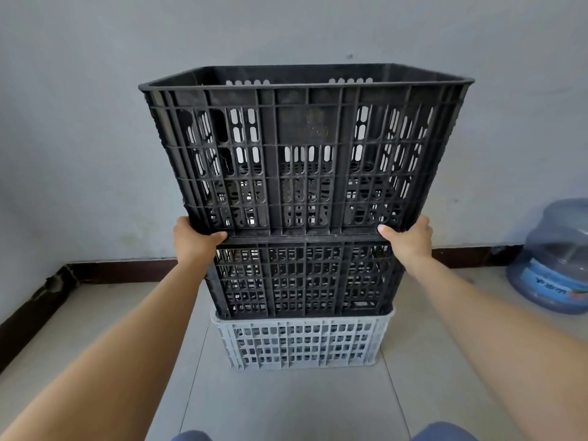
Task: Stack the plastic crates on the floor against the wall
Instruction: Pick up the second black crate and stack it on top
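Note:
Three slotted plastic crates stand one on another on the tiled floor in front of the grey wall. At the bottom is a light grey crate [302,343], on it a black crate [304,278], and on top a larger-looking black crate [305,154]. My left hand [194,238] grips the top crate's lower left corner, thumb across the front edge. My right hand [410,238] holds its lower right corner the same way. The top crate's base meets the middle crate's rim between my hands.
A blue water jug [553,256] lies on the floor at the right by the wall. A dark skirting board [121,270] runs along the wall and down the left side. Pale floor tiles [286,405] extend toward my knees.

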